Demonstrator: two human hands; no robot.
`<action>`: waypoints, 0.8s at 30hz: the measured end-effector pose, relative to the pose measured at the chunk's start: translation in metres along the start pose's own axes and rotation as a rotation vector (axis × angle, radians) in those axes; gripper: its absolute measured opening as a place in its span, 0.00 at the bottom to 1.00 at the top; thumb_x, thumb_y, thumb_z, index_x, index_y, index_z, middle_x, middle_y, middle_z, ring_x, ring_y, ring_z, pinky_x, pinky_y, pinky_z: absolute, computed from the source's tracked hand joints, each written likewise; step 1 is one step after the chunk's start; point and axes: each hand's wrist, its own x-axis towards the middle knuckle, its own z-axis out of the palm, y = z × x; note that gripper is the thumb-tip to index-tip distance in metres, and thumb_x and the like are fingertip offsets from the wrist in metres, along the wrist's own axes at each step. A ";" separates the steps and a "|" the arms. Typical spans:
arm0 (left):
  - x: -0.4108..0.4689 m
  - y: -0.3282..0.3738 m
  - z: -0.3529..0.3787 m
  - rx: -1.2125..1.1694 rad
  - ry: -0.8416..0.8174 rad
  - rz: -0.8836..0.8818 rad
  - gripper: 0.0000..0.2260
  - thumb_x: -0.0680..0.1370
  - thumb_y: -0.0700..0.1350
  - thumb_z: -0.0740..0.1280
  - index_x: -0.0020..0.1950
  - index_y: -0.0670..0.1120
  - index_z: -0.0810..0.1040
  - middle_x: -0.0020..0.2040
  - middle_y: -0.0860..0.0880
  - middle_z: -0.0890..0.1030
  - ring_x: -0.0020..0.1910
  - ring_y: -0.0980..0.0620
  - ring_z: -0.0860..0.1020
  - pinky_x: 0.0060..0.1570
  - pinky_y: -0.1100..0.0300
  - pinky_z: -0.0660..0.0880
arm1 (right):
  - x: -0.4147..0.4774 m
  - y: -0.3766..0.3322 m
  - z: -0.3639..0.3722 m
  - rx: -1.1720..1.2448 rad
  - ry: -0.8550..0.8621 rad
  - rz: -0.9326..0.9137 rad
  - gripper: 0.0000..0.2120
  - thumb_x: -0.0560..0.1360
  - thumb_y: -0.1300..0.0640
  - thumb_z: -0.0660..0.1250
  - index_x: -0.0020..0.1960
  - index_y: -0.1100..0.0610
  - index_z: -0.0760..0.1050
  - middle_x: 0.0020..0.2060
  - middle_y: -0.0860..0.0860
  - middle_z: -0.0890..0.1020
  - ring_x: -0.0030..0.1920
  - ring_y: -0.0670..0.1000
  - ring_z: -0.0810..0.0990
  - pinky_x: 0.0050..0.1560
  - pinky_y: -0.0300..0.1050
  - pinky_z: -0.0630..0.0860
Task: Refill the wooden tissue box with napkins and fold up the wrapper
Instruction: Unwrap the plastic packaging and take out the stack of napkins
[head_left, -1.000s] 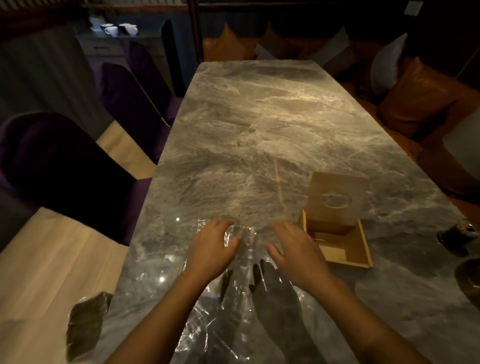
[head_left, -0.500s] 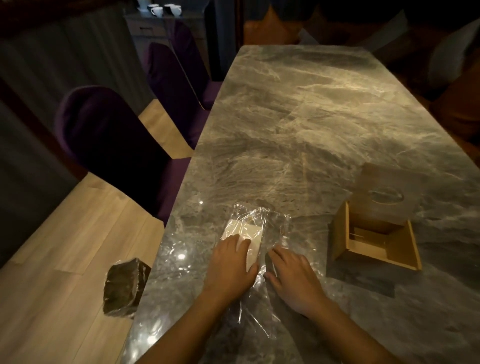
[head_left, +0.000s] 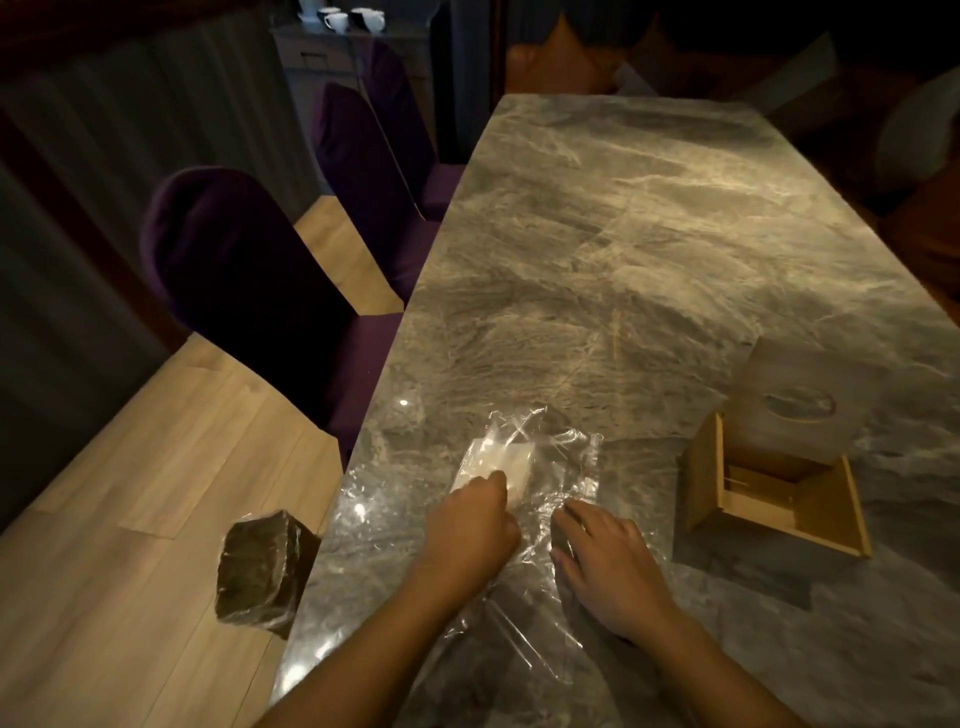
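Both hands are down on the clear plastic wrapper, which lies spread and crinkled on the marble surface right in front of the person. The left hand presses flat on the film, its fingers reaching onto a pale folded patch at the far end; whether that patch is a doubled layer of plastic or a label I cannot tell. The right hand lies open, palm down, just beside the left, pinning the film. So the grip on both sides is flat and spread, pressing and not pinching anything.

Over to the right, well apart from the hands, the wooden tissue box lies open with its lid propped up behind it. Here's the catch: the inside looks empty or close to it. It is dim in there, and I can make out no napkin stack.

And down on the wood floor, just beside the surface's edge, sits a dark wrapped pack, which may be a bundle of napkins still sealed.

My read: the wrapper fold is under way, perhaps one fold in, while the refill does not look complete from here. Left to do, as I judge it: finish folding the film small, and get napkins into that box
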 end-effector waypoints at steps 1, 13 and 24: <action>0.003 -0.005 -0.009 -0.049 0.007 -0.031 0.06 0.74 0.44 0.62 0.50 0.45 0.74 0.45 0.47 0.79 0.40 0.46 0.77 0.34 0.59 0.65 | 0.000 0.002 0.000 0.000 -0.011 0.001 0.19 0.78 0.47 0.55 0.68 0.51 0.65 0.70 0.49 0.68 0.70 0.51 0.64 0.66 0.48 0.61; 0.021 -0.091 -0.059 -0.137 0.113 -0.345 0.07 0.76 0.44 0.60 0.44 0.43 0.77 0.40 0.47 0.79 0.38 0.47 0.77 0.34 0.56 0.71 | 0.003 0.007 -0.003 -0.001 -0.085 -0.002 0.23 0.79 0.47 0.54 0.72 0.51 0.60 0.72 0.48 0.64 0.72 0.48 0.60 0.68 0.47 0.58; 0.027 -0.104 -0.022 0.000 0.195 -0.264 0.19 0.76 0.52 0.62 0.63 0.45 0.69 0.59 0.43 0.77 0.54 0.45 0.76 0.49 0.51 0.74 | 0.007 0.005 -0.010 -0.023 -0.099 -0.020 0.19 0.79 0.50 0.53 0.69 0.53 0.65 0.70 0.49 0.67 0.69 0.50 0.65 0.66 0.46 0.61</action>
